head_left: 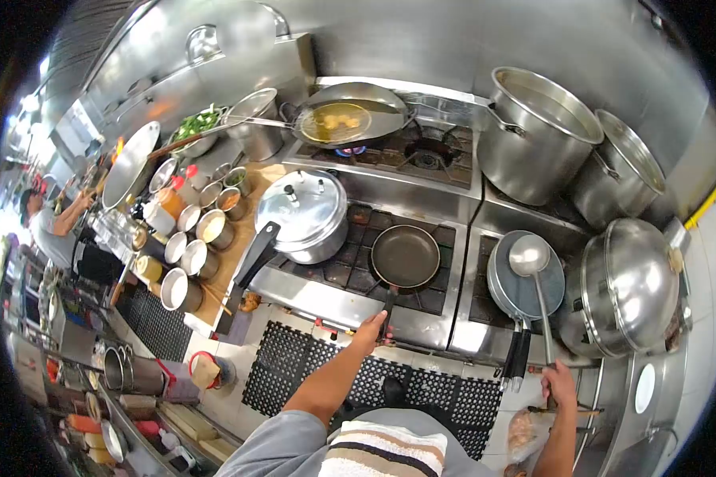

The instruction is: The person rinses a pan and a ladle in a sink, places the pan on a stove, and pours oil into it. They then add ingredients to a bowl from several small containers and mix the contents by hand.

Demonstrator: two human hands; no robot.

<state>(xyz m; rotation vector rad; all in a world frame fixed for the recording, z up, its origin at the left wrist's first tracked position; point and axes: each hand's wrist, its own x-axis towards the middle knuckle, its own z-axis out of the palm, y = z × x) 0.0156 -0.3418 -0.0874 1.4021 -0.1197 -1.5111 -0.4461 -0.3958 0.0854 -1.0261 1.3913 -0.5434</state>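
Note:
My left hand (368,331) is closed round the handle of a small dark frying pan (406,256), which sits on the front burner. The pan's inside looks bare. On the right, my right hand (560,383) is closed at the end of a long metal ladle (542,306). The ladle's bowl rests in the uppermost of some stacked grey pans (505,280), whose black handles point toward me. Left of the frying pan stands a lidded pressure cooker (314,226) with a long black handle.
Behind, a wok (382,97) of oil sits over a blue flame, a strainer (326,127) with yellowish pieces across it. Tall stockpots (525,147) and a domed steel pot (632,278) stand right. Several metal cups (197,258) crowd the left counter. Another person (54,230) works far left.

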